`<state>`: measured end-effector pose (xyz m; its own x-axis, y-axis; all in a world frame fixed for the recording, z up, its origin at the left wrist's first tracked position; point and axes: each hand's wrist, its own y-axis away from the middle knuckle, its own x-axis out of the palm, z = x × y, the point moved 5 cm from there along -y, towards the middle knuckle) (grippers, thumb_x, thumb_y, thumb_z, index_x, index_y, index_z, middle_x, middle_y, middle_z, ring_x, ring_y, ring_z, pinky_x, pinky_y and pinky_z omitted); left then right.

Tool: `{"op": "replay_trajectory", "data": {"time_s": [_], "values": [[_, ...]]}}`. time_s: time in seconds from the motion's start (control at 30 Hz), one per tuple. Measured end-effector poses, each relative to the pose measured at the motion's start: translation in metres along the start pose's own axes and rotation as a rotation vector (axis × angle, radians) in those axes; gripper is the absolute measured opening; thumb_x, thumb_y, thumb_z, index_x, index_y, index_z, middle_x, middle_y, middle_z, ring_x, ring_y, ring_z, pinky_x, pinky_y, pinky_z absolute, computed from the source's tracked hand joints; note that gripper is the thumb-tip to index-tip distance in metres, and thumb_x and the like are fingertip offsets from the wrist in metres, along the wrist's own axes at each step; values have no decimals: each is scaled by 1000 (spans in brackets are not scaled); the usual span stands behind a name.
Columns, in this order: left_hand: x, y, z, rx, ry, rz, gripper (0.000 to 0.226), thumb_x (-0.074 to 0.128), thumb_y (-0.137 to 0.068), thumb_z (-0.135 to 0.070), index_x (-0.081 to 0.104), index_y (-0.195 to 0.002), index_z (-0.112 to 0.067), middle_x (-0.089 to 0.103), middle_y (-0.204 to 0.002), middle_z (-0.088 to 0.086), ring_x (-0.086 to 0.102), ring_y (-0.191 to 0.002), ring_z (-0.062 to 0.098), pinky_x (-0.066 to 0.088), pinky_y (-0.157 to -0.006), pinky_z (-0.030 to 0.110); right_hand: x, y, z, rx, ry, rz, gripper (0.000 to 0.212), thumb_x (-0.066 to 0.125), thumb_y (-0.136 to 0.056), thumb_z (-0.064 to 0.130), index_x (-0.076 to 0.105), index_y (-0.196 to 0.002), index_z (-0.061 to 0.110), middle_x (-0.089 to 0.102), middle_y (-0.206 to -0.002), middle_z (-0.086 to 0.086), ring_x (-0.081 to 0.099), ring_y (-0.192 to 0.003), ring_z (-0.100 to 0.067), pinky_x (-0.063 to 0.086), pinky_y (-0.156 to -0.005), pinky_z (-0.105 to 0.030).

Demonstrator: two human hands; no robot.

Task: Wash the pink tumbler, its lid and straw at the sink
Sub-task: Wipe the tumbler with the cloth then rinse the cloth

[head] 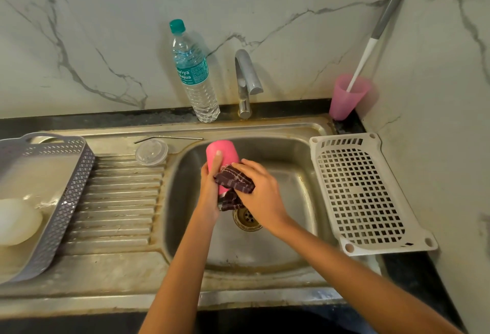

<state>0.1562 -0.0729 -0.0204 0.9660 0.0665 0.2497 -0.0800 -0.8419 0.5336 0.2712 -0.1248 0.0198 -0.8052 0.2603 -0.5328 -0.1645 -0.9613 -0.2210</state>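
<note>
Seen from my head, I hold the pink tumbler over the sink basin, just behind its drain. My left hand has its grip wrapped round the tumbler's side, one finger lying up the pink wall. My right hand clenches a dark striped cloth against the tumbler. Left of the basin the clear lid lies on the draining ridges, and the metal straw lies there too, further back.

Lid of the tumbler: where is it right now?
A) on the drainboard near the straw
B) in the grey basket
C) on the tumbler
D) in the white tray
A: the clear lid lies on the drainboard just in front of the metal straw, apart from the pink tumbler held in the left hand.
</note>
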Motion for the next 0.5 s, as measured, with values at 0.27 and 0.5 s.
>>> {"op": "replay_trajectory", "data": {"time_s": [0.27,0.5], "values": [[8,9,5,-22,122,270,52,59,-91,-49,60,-127,-13,68,-116,18,68,-99,32,56,-86,47,-22,-56,-1,106,-217,-98,35,70,-88,21,66,-122,17,63,-110,11,57,-100,1,46,-95,-17],[2,5,7,-44,277,266,55,50,-89,-54,62,-123,-12,70,-111,15,69,-97,28,58,-79,43,-8,-12,-5,69,-235,-43,37,67,-87,11,66,-122,20,66,-114,10,59,-103,6,47,-91,-14]]}}
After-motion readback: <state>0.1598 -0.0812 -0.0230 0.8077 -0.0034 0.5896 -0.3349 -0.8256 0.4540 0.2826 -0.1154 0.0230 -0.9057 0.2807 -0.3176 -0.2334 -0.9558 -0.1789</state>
